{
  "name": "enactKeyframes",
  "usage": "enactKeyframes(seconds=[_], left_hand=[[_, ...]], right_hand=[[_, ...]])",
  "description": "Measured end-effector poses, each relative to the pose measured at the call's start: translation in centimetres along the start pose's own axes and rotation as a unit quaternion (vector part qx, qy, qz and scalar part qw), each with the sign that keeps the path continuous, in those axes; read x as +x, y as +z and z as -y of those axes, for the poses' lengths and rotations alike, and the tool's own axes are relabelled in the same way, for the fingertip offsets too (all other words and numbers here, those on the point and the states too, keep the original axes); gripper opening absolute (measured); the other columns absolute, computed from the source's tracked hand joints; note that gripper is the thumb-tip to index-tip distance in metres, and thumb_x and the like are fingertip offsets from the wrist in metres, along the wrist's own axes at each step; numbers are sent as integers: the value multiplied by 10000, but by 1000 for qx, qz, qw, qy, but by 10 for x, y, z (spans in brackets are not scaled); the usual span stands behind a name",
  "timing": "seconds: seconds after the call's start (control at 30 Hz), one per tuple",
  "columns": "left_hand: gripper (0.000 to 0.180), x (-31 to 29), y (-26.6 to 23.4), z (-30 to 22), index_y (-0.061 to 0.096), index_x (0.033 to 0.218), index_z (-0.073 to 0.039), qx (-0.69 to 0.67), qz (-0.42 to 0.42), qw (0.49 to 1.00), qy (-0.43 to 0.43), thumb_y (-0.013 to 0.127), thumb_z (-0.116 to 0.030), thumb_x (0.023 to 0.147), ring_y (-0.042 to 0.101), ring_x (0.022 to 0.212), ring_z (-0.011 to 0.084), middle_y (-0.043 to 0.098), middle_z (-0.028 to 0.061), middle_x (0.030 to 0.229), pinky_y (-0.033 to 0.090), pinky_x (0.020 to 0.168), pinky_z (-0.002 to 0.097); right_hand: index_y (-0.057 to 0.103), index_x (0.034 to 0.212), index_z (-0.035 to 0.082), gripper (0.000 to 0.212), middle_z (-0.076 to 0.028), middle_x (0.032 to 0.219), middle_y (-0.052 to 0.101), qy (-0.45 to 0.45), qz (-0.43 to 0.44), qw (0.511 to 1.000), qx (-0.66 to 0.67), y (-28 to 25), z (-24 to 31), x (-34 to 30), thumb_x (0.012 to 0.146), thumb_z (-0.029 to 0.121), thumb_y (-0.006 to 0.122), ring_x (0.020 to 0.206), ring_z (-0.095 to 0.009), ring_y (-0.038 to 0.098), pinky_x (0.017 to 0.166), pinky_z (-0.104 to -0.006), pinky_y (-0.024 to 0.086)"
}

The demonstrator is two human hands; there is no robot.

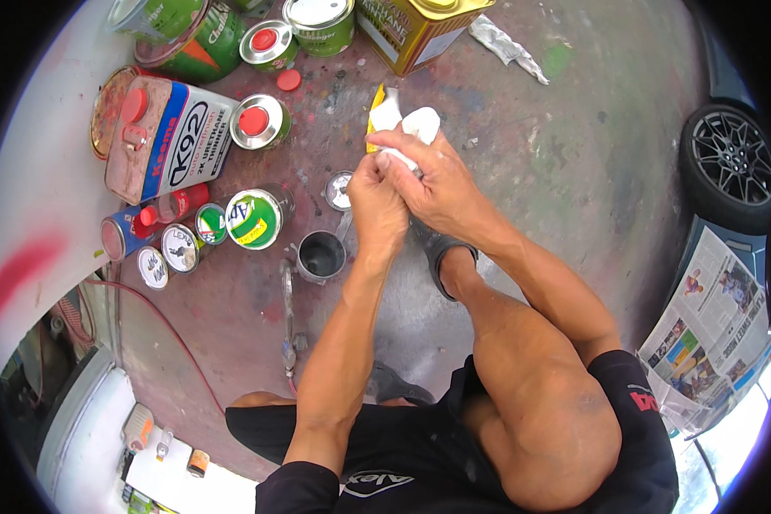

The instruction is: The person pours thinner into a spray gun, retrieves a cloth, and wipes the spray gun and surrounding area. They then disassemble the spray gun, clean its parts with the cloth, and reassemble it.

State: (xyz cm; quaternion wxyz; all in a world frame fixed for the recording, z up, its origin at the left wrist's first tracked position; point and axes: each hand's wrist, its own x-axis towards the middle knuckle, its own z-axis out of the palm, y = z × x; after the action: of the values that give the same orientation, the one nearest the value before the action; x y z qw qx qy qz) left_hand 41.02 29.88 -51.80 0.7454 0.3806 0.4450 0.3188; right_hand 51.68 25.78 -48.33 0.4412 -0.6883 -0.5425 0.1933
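Both hands are together in front of me, over the floor. My right hand point(441, 184) is closed round a crumpled white rag or tissue point(421, 125), which bulges out past the fingers. Pressed against it is my left hand point(380, 204), its fingers curled on a white fold between the two hands. Whether anything else is inside the grip is hidden. Just beyond the fingertips, a yellow-and-white piece point(377, 111) shows, partly covered by the rag. A dark grey cup point(321, 255) stands left of my left forearm, with a small round tin lid point(338, 190) on the floor beyond it.
To the left stand a large rectangular thinner can point(176, 141), a red-capped tin point(259, 122), a green-and-white tin point(254, 219) and several smaller tins. A gold can point(415, 34) is at the back. A spray gun point(289, 317) with a hose lies near the cup. At right are a car wheel point(730, 158) and newspaper point(702, 317).
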Motion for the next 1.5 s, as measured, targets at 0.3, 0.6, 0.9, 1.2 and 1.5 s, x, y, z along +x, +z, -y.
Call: enactKeyframes(seconds=[0.3,0.6,0.9,1.2,1.5], left_hand=[[278,-30,-27,-1,635,1194,5,266,95,959,-9,806,-145,1034,649,862,73,725,25,1030,549,746,262],[352,-27,-55,-16,595,1289,-3,247,1,967,63,788,-34,997,596,811,74,681,29,1025,535,704,265],[503,-75,-75,-21,483,1520,14,214,90,965,121,662,12,1050,704,1189,201,674,146,1434,561,1042,349],[700,-161,-230,-25,483,1588,7,686,-154,697,138,760,-160,966,634,1326,391,587,259,1527,502,1116,506],[537,-136,-285,27,562,1523,30,496,-47,865,-58,677,-119,1020,675,1259,396,659,252,1422,519,1077,431]], right_hand=[[773,1095,9,350,-93,862,755,435,93,885,141,-12,-42,5,1078,330,635,827,-207,727,721,-374,562],[682,1458,27,417,-8,1089,765,298,197,919,166,-24,-17,-19,1108,254,678,954,-73,673,798,-258,545],[771,1235,28,376,-34,1033,771,267,165,936,158,10,5,-30,953,255,873,931,-94,703,793,-314,582],[749,1205,42,314,27,1028,743,277,94,931,217,10,-19,-36,956,213,835,905,-77,668,763,-274,553],[682,1482,108,488,-54,1194,742,418,157,839,310,8,-30,-39,1009,165,790,1011,-101,706,852,-251,559]])
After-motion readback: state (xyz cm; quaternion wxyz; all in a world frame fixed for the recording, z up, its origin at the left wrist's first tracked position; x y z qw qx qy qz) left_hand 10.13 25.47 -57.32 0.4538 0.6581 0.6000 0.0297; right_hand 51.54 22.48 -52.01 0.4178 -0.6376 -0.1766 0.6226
